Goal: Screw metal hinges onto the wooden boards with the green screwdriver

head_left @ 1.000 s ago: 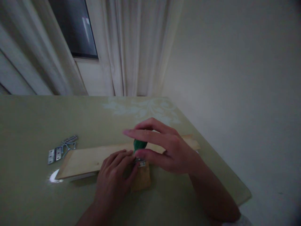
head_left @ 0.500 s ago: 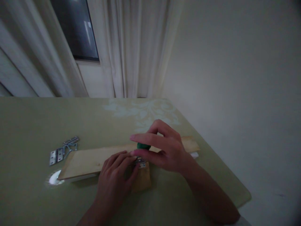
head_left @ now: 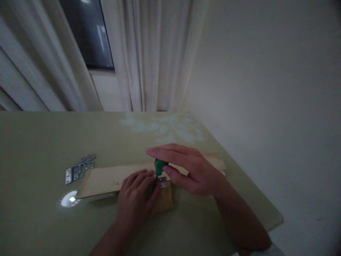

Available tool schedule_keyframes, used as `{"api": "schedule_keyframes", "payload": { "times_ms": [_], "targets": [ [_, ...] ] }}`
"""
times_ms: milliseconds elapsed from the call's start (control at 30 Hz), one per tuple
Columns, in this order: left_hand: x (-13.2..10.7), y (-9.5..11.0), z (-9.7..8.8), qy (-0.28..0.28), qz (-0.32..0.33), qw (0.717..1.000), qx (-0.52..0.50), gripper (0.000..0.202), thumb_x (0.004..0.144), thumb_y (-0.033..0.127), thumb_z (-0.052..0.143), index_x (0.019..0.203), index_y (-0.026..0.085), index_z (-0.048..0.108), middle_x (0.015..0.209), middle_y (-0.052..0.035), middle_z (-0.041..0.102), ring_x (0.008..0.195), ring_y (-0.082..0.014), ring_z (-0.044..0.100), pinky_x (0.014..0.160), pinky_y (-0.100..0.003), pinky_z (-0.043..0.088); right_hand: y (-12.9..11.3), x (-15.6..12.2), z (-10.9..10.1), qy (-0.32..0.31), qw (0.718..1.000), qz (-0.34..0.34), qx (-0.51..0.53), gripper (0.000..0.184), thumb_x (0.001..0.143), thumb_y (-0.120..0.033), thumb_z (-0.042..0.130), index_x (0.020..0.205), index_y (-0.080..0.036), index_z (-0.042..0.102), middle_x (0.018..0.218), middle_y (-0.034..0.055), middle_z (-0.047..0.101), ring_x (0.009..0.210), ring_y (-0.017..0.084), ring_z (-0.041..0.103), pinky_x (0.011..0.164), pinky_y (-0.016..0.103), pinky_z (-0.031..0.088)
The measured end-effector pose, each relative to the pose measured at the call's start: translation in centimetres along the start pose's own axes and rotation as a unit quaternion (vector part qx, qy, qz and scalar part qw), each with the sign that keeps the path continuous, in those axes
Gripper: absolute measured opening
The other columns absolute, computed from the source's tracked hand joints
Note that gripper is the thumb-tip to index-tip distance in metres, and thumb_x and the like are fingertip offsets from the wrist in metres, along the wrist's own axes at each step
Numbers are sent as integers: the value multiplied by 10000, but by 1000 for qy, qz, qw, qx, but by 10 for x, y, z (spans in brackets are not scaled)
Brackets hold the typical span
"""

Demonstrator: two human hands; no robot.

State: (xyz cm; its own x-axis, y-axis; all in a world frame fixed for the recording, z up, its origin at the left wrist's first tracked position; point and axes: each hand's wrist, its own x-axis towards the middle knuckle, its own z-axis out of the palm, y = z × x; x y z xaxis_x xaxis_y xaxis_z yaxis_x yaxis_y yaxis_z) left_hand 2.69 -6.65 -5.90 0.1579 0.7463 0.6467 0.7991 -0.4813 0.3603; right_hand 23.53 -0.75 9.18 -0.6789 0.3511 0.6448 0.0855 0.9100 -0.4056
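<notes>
Nearest, a pale sleeve (head_left: 270, 250) is visible at the right forearm. The left hand (head_left: 135, 197) lies palm down, fingertips on the board (head_left: 103, 181) beside the screwdriver (head_left: 160, 167), thumb against the hinge (head_left: 163, 182). Whether its grip is closed on the hinge cannot be told.

The block (head_left: 163, 202) lies at the board's near edge, partly covered by the left thumb. The hinge lies where block and board meet. The screwdriver stands nearly upright over the hinge, green handle up, tip hidden behind the left fingertips.

The right hand (head_left: 191, 170) is at the handle: fingers extended over its top, thumb at its side. Whether this grip is tight on the handle cannot be told.

The board lies lengthwise across the counter (head_left: 66, 135), passing behind both hands. Off its left end are two loose hinges (head_left: 72, 174); just beyond are several screws (head_left: 85, 166) and further metal pieces (head_left: 86, 158).

Farther back, the counter bears a pale leaf pattern (head_left: 170, 128). Behind it hang curtains (head_left: 160, 53), with a dark window (head_left: 86, 35) between them.
</notes>
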Motion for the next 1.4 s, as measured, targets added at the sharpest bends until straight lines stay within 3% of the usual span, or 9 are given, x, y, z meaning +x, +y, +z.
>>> {"api": "schedule_keyframes", "payload": {
  "times_ms": [133,300,467,600,733,867,1033,1200,1400],
  "targets": [
    [0,0,2,13,9,1000,16,203,1102,357,656,1100,231,815,1098,-81,854,1149,-341,723,1018,-482,524,-2,-2,4,72,991,-9,-111,299,1097,-367,746,1361,-242,808,995,44,720,932,181,698,895,321,639],
    [-1,0,2,19,12,1000,7,220,1120,356,635,1139,221,807,1174,-77,855,1164,-332,725,1037,-486,523,-8,-2,-1,-16,999,7,-42,419,1168,-225,560,1578,-206,644,1449,131,731,1334,211,703,1133,373,606],
    [-2,-1,3,30,21,999,15,237,1131,370,627,1141,212,804,1117,-86,849,1157,-333,715,1020,-479,521,-7,-3,0,71,989,-3,-132,357,1084,-435,756,1346,-197,805,1021,64,750,961,188,721,907,322,637],
    [-2,0,3,32,19,999,14,243,1135,367,612,1113,215,800,1123,-85,846,1155,-336,708,1023,-486,513,-4,-3,3,-1,999,6,-38,411,1176,-307,588,1556,-171,665,1347,130,758,1233,197,725,1069,336,615],
    [-1,1,2,29,26,999,17,228,1134,355,609,1128,221,793,1116,-84,845,1154,-333,708,1021,-484,515,-1,-3,3,74,991,-4,-112,371,1073,-419,773,1375,-204,801,1014,53,730,954,176,712,905,305,630],
    [0,2,2,22,14,1000,14,225,1132,354,602,1098,234,790,1131,-80,846,1150,-338,712,1004,-491,519,1,-2,4,-20,1000,11,-10,525,1145,-351,662,1650,-233,584,1456,141,714,1360,227,682,1141,387,591],
    [-2,1,2,18,23,999,22,218,1132,365,609,1157,230,777,1095,-84,840,1153,-345,710,1022,-493,515,2,-2,5,65,990,0,-123,319,1104,-400,730,1370,-237,801,1004,49,716,928,183,693,882,324,621],
    [-1,-1,0,5,20,1000,12,169,1113,347,652,1164,240,772,1210,-77,843,1187,-343,712,1045,-501,513,3,-1,-6,-49,998,30,23,442,1152,-302,638,1580,-191,643,1420,132,752,1313,212,706,1147,366,565],
    [2,0,-3,-7,20,999,37,191,1100,352,648,1137,234,794,1107,-98,842,1129,-362,718,985,-516,532,8,-1,6,108,983,-9,-146,363,1090,-504,732,1281,-211,831,944,42,732,888,181,691,878,327,608]
  ]
}}
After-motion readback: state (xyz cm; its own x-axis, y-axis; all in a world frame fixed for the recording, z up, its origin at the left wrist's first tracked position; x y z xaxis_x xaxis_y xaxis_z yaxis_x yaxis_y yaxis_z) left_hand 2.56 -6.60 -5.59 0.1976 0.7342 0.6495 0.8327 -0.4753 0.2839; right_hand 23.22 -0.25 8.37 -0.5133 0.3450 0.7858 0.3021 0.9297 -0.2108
